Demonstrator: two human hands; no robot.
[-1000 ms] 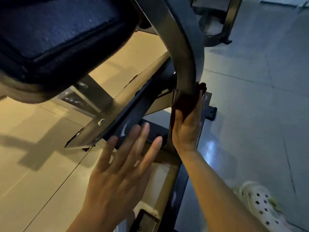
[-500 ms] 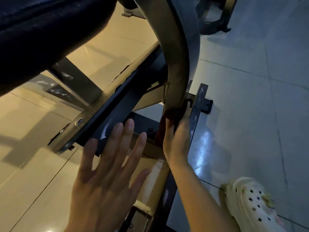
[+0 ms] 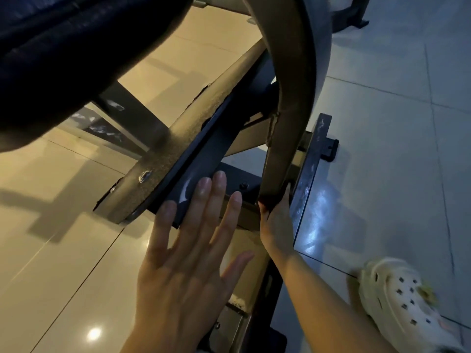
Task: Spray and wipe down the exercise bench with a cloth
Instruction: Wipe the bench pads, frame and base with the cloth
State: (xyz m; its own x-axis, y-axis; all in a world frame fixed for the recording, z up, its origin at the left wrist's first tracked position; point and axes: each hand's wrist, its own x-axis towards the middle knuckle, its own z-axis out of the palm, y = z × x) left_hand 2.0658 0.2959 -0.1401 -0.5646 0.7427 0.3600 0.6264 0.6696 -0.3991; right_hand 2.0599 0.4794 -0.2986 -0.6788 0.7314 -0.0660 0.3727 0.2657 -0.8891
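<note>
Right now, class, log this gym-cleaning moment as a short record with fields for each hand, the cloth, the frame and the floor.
left hand: open, fingers spread, raised in front of the frame
right hand: wrapped round the base of the curved upright
cloth: dark, only an edge shows under the right hand
bench pad: upper left, dark
floor: glossy tiles
shoe: white clog, lower right

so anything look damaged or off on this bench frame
Yes. The slanted frame beam looks rough and speckled like rust, with ragged, chipped edges near its bolt. White scuffs mark the dark bar beside the right hand. The left hand hovers open; nothing looks spilled.
</note>
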